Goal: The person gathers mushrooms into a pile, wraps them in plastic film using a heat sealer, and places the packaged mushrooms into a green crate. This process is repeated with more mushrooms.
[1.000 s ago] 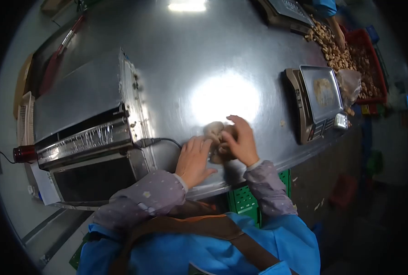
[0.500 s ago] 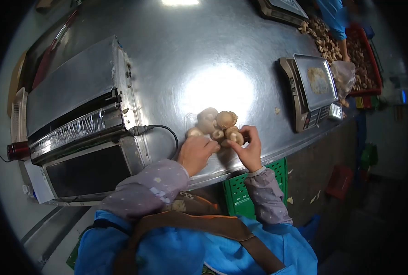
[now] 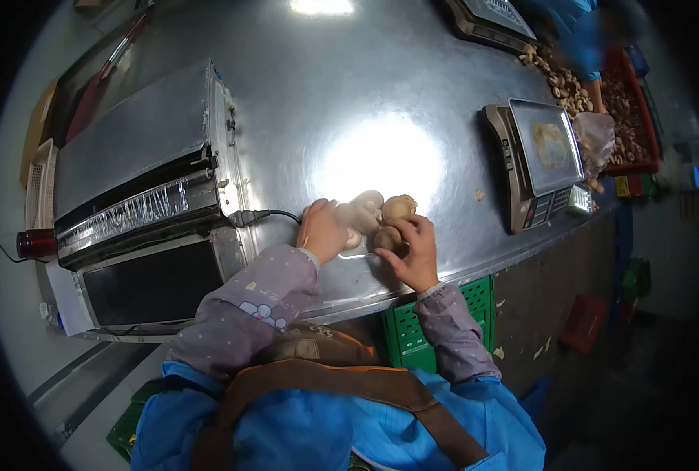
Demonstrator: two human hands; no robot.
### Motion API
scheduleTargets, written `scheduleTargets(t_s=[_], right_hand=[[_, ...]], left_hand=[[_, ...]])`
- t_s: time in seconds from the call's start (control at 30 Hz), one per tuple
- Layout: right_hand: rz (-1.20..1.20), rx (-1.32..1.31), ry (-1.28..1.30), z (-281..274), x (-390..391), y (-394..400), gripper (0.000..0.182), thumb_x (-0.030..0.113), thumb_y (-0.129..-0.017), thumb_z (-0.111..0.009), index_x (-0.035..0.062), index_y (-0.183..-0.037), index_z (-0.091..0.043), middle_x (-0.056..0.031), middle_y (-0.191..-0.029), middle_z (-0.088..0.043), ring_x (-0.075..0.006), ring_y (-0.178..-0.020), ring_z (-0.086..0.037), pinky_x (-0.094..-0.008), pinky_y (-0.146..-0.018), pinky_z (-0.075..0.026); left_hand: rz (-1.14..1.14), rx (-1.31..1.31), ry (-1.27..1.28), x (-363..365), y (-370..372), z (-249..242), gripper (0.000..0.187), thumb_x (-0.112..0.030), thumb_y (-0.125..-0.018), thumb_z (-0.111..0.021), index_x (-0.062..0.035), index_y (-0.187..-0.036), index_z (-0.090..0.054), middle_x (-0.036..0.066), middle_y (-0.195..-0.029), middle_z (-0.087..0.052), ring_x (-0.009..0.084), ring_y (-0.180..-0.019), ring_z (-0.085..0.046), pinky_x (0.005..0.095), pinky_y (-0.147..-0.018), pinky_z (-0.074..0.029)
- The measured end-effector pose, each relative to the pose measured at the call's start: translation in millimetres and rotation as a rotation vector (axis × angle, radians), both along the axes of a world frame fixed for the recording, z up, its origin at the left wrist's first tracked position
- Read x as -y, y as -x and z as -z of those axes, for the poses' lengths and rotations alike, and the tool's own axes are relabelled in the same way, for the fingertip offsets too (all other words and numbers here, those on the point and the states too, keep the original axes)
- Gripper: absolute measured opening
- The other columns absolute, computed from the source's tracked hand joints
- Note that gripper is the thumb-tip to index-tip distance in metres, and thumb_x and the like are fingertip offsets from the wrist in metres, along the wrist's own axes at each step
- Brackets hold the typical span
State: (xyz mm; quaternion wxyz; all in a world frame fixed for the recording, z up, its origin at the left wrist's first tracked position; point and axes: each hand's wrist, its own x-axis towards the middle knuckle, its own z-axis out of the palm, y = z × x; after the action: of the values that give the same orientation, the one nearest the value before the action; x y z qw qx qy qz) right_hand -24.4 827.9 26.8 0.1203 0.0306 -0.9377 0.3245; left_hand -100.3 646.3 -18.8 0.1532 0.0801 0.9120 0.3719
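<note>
Several brown-capped shiitake mushrooms (image 3: 367, 206) sit in a close cluster near the table's front edge. What looks like the edge of a clear tray (image 3: 355, 254) shows faintly beneath them. My left hand (image 3: 323, 230) is curled against the cluster's left side, gripping a pale mushroom (image 3: 352, 239) partly hidden by the hand. On the right side, my right hand (image 3: 414, 255) has thumb and fingers around a round mushroom cap (image 3: 388, 239). Another mushroom (image 3: 399, 207) lies just beyond those fingers.
Left of the hands stands a film-wrapping machine (image 3: 141, 212) with a black cord (image 3: 275, 213). A scale (image 3: 542, 153) is at the right, another scale (image 3: 490, 20) farther back. Beside a mushroom pile (image 3: 565, 82) and red crate (image 3: 649, 149), a co-worker's hand (image 3: 596, 96) reaches to a plastic bag (image 3: 594, 137). A green crate (image 3: 479, 310) stands below the edge.
My left hand has moved up and left around the cluster's side. My right hand has shifted slightly and its mushroom now shows its cap. The view has shifted a little.
</note>
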Motion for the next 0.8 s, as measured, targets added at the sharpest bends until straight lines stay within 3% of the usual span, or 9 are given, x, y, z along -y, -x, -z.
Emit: scheduleTargets(t_s=[0.13, 0.17, 0.27, 0.33, 0.43, 0.53, 0.57, 0.7, 0.8], right_hand=[[0.226, 0.231, -0.006, -3, 0, -17, 0.054, 0.024, -0.064, -0.079, 0.0054, -0.107, -0.051, -0.0146, -0.099, -0.050, -0.0324, -0.085, -0.053, -0.0390, -0.071, -0.046], [0.173, 0.213, -0.072, 7, -2, -21, 0.057, 0.023, -0.066, -0.079, 0.0049, -0.109, -0.047, -0.0153, -0.100, -0.050, -0.0328, -0.081, -0.055, -0.0381, -0.067, -0.048], [0.140, 0.231, 0.066, 16, -1, -24, 0.053, 0.023, -0.067, -0.078, 0.0046, -0.107, -0.049, -0.0146, -0.101, -0.049, -0.0332, -0.083, -0.055, -0.0384, -0.068, -0.048], [0.139, 0.246, 0.099, 22, -5, -26, 0.049, 0.020, -0.068, -0.077, 0.0042, -0.106, -0.051, -0.0134, -0.099, -0.051, -0.0300, -0.084, -0.057, -0.0367, -0.068, -0.048], [0.236, 0.218, 0.344, 37, -18, -28, 0.044, 0.012, -0.071, -0.076, 0.0015, -0.108, -0.053, -0.0111, -0.096, -0.055, -0.0210, -0.078, -0.059, -0.0313, -0.064, -0.049], [0.270, 0.101, 0.166, 28, -20, -34, 0.047, 0.014, -0.068, -0.078, 0.0013, -0.106, -0.053, -0.0104, -0.095, -0.055, -0.0218, -0.074, -0.059, -0.0316, -0.063, -0.049], [0.326, 0.215, 0.145, 21, -16, -39, 0.054, 0.020, -0.065, -0.080, 0.0030, -0.106, -0.050, -0.0114, -0.096, -0.054, -0.0272, -0.077, -0.057, -0.0348, -0.068, -0.048], [0.312, 0.366, 0.091, 32, -6, -53, 0.063, 0.019, -0.062, -0.082, 0.0033, -0.109, -0.042, -0.0157, -0.091, -0.056, -0.0301, -0.079, -0.059, -0.0370, -0.067, -0.048], [0.263, 0.360, 0.326, 39, -12, -59, 0.054, 0.013, -0.067, -0.078, 0.0021, -0.108, -0.044, -0.0123, -0.086, -0.059, -0.0241, -0.075, -0.061, -0.0336, -0.065, -0.049]], left_hand=[[0.046, 0.117, -0.167, 0, -9, -21, 0.071, -0.014, -0.069, -0.071, 0.0004, -0.131, -0.040, 0.020, -0.119, -0.047, 0.0355, -0.109, -0.048, 0.0365, -0.098, -0.038], [0.049, 0.119, -0.169, -3, -11, -31, 0.071, -0.014, -0.069, -0.071, 0.0004, -0.131, -0.040, 0.020, -0.119, -0.047, 0.0355, -0.109, -0.048, 0.0365, -0.098, -0.038], [0.103, 0.096, 0.051, -9, -11, -44, 0.075, -0.012, -0.065, -0.075, -0.0041, -0.132, -0.041, 0.019, -0.119, -0.046, 0.0350, -0.106, -0.050, 0.0369, -0.095, -0.040], [0.083, 0.255, -0.035, -5, 0, -39, 0.075, -0.011, -0.064, -0.076, -0.0093, -0.130, -0.043, 0.018, -0.116, -0.048, 0.0337, -0.104, -0.051, 0.0368, -0.090, -0.043], [0.049, 0.155, -0.081, -1, 3, -22, 0.066, -0.009, -0.064, -0.077, -0.0114, -0.124, -0.048, 0.016, -0.112, -0.049, 0.0327, -0.103, -0.052, 0.0367, -0.087, -0.044], [0.014, 0.020, -0.161, -3, -3, -12, 0.060, -0.007, -0.063, -0.077, -0.0090, -0.117, -0.051, 0.015, -0.108, -0.050, 0.0327, -0.101, -0.052, 0.0363, -0.086, -0.044], [0.015, 0.020, -0.161, -3, -3, -9, 0.060, -0.007, -0.063, -0.077, -0.0090, -0.117, -0.051, 0.015, -0.108, -0.050, 0.0327, -0.101, -0.052, 0.0363, -0.086, -0.044], [0.064, 0.000, -0.163, -3, -4, -7, 0.054, -0.007, -0.064, -0.077, -0.0071, -0.112, -0.052, 0.015, -0.107, -0.051, 0.0330, -0.100, -0.053, 0.0366, -0.086, -0.044], [0.002, 0.006, -0.132, -5, -3, -14, 0.052, -0.008, -0.063, -0.077, -0.0057, -0.110, -0.053, 0.016, -0.106, -0.052, 0.0335, -0.098, -0.053, 0.0374, -0.084, -0.044]])
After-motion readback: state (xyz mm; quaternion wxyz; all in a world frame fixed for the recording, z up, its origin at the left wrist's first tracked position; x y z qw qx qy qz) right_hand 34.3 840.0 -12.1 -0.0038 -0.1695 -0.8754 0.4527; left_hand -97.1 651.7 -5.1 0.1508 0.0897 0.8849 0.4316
